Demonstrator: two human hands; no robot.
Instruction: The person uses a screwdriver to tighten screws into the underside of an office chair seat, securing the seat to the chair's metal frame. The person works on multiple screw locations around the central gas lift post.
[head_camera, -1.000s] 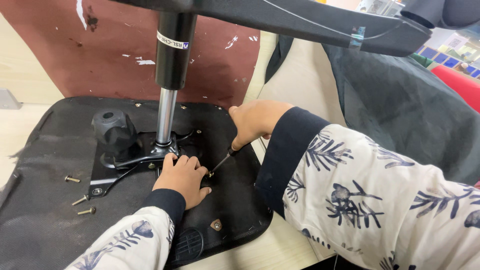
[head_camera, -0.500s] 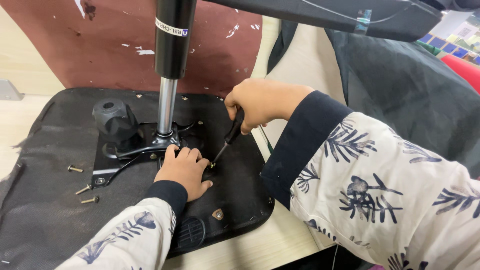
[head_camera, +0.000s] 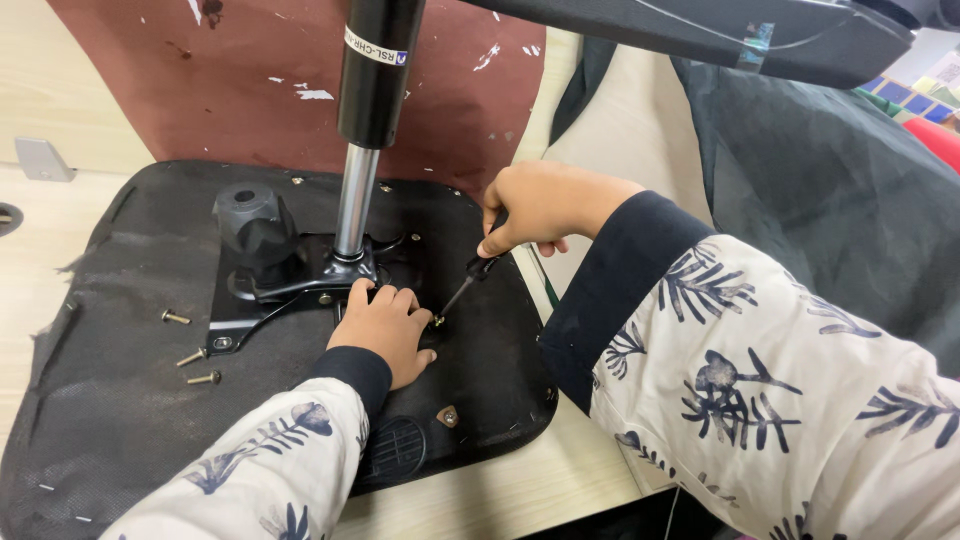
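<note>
An upturned office chair seat (head_camera: 120, 400), black underneath, lies on a pale wooden floor. A black metal mechanism plate (head_camera: 290, 285) with a chrome gas cylinder (head_camera: 355, 205) and a black knob (head_camera: 250, 225) is fixed to it. My right hand (head_camera: 545, 205) grips a black-handled screwdriver (head_camera: 470, 280), its tip on a screw (head_camera: 438, 321) by the plate's right edge. My left hand (head_camera: 385, 325) rests flat on the seat next to that screw, fingers touching the plate.
Three loose brass screws (head_camera: 190, 350) lie on the seat left of the plate. A chair base arm (head_camera: 700, 35) crosses overhead. A dark red board (head_camera: 270, 80) leans behind. Black fabric (head_camera: 830, 190) lies at right.
The view has shifted slightly. My right hand has turned on the screwdriver handle while the tip stays at the same screw. The left hand keeps its place.
</note>
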